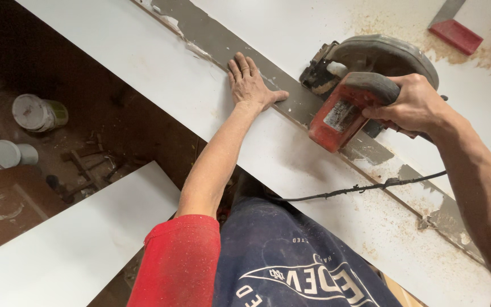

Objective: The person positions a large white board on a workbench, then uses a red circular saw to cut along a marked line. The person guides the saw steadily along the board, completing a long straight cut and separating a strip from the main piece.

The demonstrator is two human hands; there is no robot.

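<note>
Sawdust and a red block lie beyond the right hand, which is clenched around the handle of a red circular saw on the white board. A black cord trails below it. Just left of the saw, the left hand presses flat, fingers spread, arm outstretched.

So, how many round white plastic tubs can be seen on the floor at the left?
2. One white plastic tub lies on its side at upper left; the other white tub is just below it. More may be hidden under the white board.
</note>
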